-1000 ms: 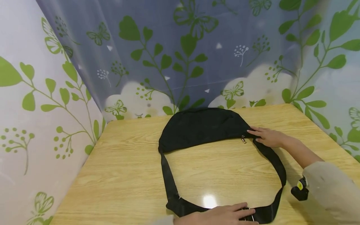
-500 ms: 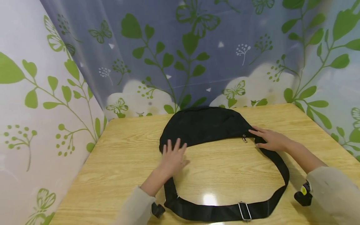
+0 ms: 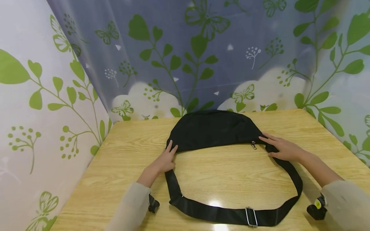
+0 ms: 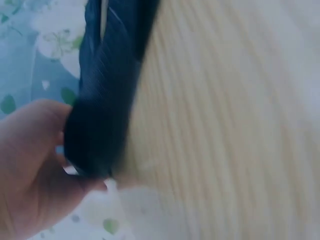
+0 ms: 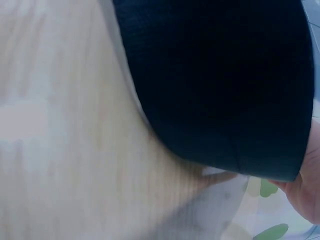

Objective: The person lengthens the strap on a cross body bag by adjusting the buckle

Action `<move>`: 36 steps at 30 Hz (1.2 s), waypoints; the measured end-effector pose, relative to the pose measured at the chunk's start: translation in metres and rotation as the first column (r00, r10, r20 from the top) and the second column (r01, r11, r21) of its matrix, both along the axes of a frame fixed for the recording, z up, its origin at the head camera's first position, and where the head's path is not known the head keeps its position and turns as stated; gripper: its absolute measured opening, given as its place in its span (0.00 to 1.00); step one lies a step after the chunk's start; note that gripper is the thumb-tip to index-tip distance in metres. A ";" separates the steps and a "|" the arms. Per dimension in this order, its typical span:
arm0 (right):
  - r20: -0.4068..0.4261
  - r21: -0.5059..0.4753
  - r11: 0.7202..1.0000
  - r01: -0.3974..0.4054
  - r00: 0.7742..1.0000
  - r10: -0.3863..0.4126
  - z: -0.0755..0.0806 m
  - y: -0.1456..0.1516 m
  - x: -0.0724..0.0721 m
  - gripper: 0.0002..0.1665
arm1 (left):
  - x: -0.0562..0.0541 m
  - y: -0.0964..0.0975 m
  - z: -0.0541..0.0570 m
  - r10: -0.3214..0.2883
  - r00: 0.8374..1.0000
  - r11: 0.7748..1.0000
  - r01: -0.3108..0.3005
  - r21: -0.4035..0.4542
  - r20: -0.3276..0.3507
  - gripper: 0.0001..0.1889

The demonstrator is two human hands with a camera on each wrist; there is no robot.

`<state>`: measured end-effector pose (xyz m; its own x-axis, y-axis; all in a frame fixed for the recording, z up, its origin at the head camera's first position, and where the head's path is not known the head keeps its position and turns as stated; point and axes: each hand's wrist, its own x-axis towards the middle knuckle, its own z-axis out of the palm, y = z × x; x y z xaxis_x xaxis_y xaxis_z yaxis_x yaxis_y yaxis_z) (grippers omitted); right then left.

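Note:
A black waist bag [image 3: 214, 130] lies on the wooden table, its strap [image 3: 214, 210] laid out in a loop toward me. A metal slider buckle [image 3: 251, 217] sits on the strap's near stretch, and a zipper pull [image 3: 253, 145] hangs at the bag's lower right edge. At the bag's left end, my left hand [image 3: 164, 160] touches the corner with extended fingers where the strap joins. My right hand [image 3: 283, 148] rests with straight fingers on the right end and strap. Black strap [image 5: 220, 90] fills much of the right wrist view, hiding most of that hand.
The light wooden table [image 3: 124, 154] meets a blue curtain [image 3: 162, 48] at the back, printed with leaves and butterflies. Printed white fabric [image 3: 29, 144] borders the left side, and more hangs on the right. Small black devices [image 3: 317, 208] are worn on both wrists.
My left hand left the slider buckle on the near strap and moved up and left to the bag's left end. My right hand stays at the right end.

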<state>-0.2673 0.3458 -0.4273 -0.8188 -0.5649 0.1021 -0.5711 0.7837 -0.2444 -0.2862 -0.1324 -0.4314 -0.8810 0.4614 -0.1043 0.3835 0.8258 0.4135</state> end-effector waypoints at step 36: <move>0.003 0.031 0.998 0.047 0.999 -0.047 0.029 -0.007 0.014 0.34 | -0.010 -0.011 0.017 -0.109 0.994 0.993 0.110 -0.045 0.031 0.35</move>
